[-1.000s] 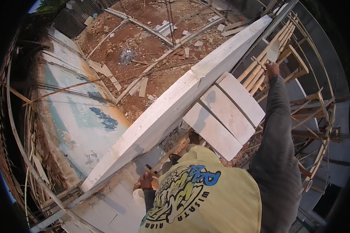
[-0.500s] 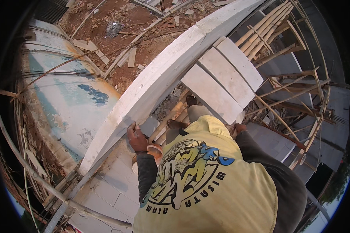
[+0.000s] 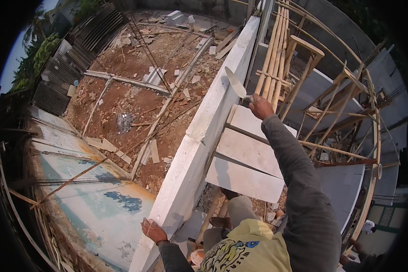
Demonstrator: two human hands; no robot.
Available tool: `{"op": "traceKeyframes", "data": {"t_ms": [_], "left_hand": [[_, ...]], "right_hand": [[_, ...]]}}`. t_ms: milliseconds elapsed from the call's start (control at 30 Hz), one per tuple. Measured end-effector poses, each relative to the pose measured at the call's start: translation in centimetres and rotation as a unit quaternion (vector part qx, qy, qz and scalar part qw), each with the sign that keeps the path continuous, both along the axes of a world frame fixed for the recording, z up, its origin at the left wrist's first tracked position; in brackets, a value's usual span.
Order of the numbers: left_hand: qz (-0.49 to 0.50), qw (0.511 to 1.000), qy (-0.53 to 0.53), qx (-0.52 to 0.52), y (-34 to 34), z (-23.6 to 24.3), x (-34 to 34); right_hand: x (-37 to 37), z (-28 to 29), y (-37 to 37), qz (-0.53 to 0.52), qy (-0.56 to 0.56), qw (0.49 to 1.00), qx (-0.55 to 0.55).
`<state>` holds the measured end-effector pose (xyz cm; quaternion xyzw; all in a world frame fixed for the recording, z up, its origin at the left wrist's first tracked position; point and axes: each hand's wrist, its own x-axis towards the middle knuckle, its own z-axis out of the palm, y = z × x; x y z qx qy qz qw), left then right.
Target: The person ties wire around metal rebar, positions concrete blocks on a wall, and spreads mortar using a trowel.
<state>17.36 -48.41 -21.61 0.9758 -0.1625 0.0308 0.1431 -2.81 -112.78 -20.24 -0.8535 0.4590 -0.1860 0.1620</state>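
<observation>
My right hand (image 3: 261, 108) is closed round the handle of a trowel (image 3: 235, 82). The pale blade points up and left, over the edge of a long white wall (image 3: 192, 143). My right arm reaches forward above several white blocks (image 3: 245, 179), which lie side by side on the bamboo platform. Lower down, my left hand (image 3: 154, 230) rests with its fingers laid out on top of the same wall. An orange bucket (image 3: 196, 257) shows partly beside my body, and its contents are hidden.
Bamboo poles (image 3: 276, 54) run away beyond the blocks. Bamboo and timber scaffolding (image 3: 335, 113) stands at the right. Left of the wall lie reddish rubble ground (image 3: 136, 109) and a paint-worn slab (image 3: 95, 199). My feet are on the platform, partly hidden.
My right hand has swung forward from beside the nearest block to past the far one, carrying the trowel. My left hand has come onto the wall top. The view has tilted up.
</observation>
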Motion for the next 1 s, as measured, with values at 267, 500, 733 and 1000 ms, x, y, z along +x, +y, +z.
{"op": "traceKeyframes", "data": {"t_ms": [267,500,733,1000], "left_hand": [[0.028,0.999,-0.034,0.026,-1.5,-1.7,-0.7],[0.034,0.997,-0.064,0.035,-3.3,-2.6,-0.7],[0.053,0.996,-0.062,0.039,-3.7,-2.3,-0.5],[0.053,0.997,-0.052,0.022,-3.1,-2.5,-0.2]], "right_hand": [[5.7,1.6,-18.4,0.059,0.189,0.979,-0.05],[6.5,2.4,-28.1,-0.002,0.283,0.955,-0.084],[8.2,3.5,-28.8,-0.033,0.25,0.963,-0.1],[3.1,3.2,-31.0,-0.244,0.171,0.954,-0.031]]}}
